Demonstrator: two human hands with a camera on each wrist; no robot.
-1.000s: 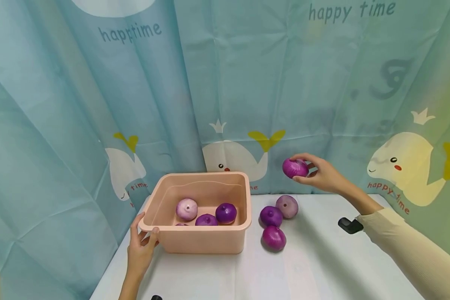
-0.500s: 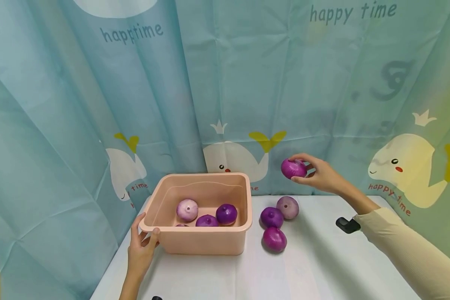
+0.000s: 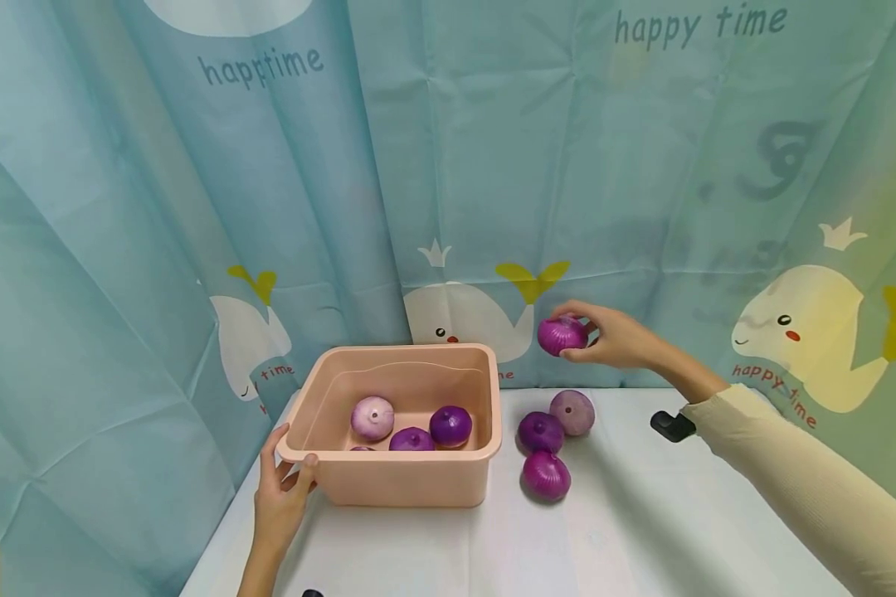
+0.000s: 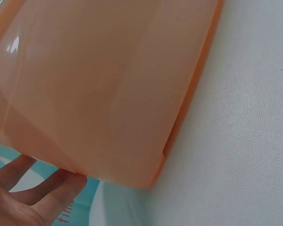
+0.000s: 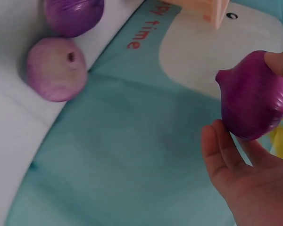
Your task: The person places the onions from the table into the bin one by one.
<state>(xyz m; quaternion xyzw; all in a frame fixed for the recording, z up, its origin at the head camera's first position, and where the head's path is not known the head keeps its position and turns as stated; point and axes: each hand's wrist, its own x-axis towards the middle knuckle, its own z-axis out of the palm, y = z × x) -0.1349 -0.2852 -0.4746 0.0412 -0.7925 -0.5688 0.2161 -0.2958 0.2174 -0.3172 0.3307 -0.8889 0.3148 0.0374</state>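
My right hand (image 3: pixel 616 336) holds a purple onion (image 3: pixel 562 335) in the air, fingers above and thumb below, right of the bin and higher than its rim. In the right wrist view the same onion (image 5: pixel 254 96) shows its pointed tip. My left hand (image 3: pixel 280 497) grips the front left corner of a pink plastic bin (image 3: pixel 403 479), thumb at the front rim and fingers along the left side. Inside lie a pale onion (image 3: pixel 372 417), a dark purple onion (image 3: pixel 450 425) and a purple onion (image 3: pixel 412 439). Another is mostly hidden behind the front wall.
Right of the bin, a pale purple onion (image 3: pixel 572 412), a dark purple onion (image 3: pixel 541 433) and a magenta onion (image 3: pixel 547 475) sit close together on the white table (image 3: pixel 538 547). A blue whale-print curtain (image 3: pixel 493 166) hangs behind and at both sides.
My right hand has moved a little to the left with the onion, toward the bin. My left hand, the bin and the onions on the table have stayed put.
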